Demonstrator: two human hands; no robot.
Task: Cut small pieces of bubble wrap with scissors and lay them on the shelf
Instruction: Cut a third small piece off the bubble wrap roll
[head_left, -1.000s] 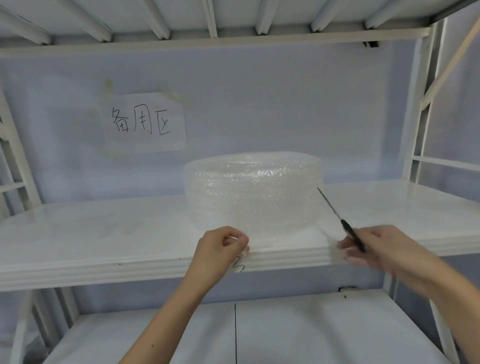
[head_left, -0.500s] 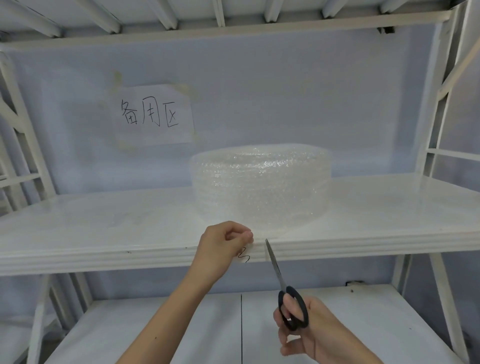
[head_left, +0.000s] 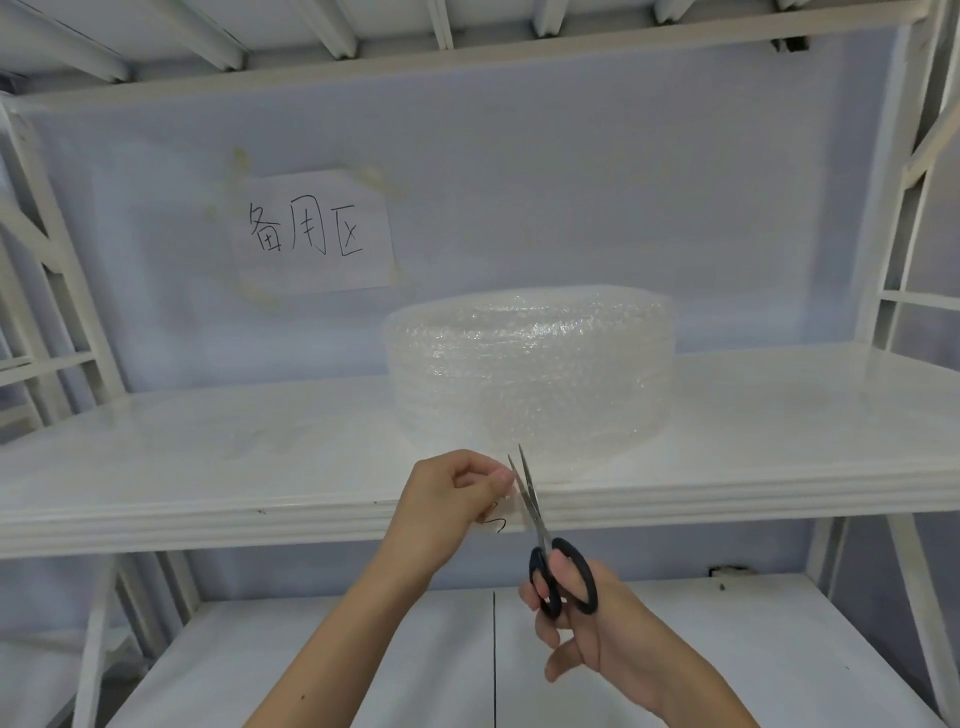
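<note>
**Scissors open at the pinched edge of the wrap**

The right hand (head_left: 587, 618) grips the black-handled scissors (head_left: 545, 540), thumb and fingers through the loops, blades parted narrowly and pointing up and away from it. Just left of the blades, the left hand (head_left: 447, 499) is closed in a pinch on the loose end of the bubble wrap (head_left: 530, 374), its fingertips almost touching the steel.

The wrap is a squat roll standing on the shelf (head_left: 208, 467) just beyond both hands, its free tail drawn forward to the shelf's front lip, where the blades meet it. It is likely very light, soft and floppy, with a slick film that will slide or fold between the blades unless held taut. The best hold seems to be the one in use: a pinch close beside the cut line, pulling gently away from the roll. The roll itself may skid or turn if tugged hard.

Little stands in the way. The shelf around the roll looks bare, with room on either side for cut pieces. A handwritten paper sign (head_left: 311, 234) is taped to the wall beyond, above left, and a lower shelf (head_left: 363, 649) lies beneath the wrists. The main risk is the left fingertips sitting so near the blades.
</note>
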